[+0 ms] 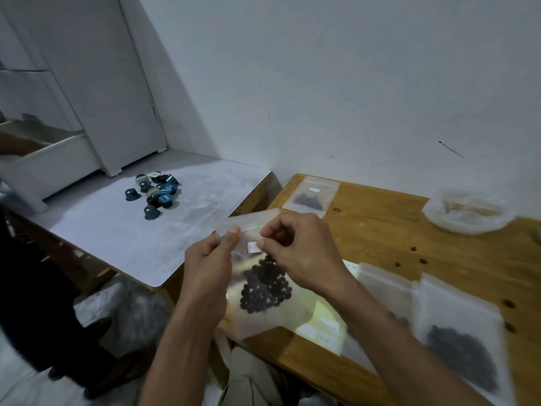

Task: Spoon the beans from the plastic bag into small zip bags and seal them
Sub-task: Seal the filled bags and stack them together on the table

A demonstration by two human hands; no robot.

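Observation:
A small clear zip bag (pixel 257 315) with dark beans (pixel 265 285) in its lower half hangs upright above the near edge of the wooden table (pixel 380 238). My left hand (pixel 209 262) pinches the bag's top strip at the left. My right hand (pixel 295 250) pinches the same strip at the right, thumb and fingers curled onto it. The plastic bag (pixel 468 210) lies open at the table's far right. A filled zip bag (pixel 311 197) lies at the table's far left corner, and another filled zip bag (pixel 459 344) lies at the near right.
Loose beans (pixel 412 249) dot the wood near the middle. More zip bags (pixel 386 291) and small white labels (pixel 328 328) lie by my right forearm. A lower white-covered table (pixel 123 238) to the left carries several dark coffee capsules (pixel 155 191). A white wall stands behind.

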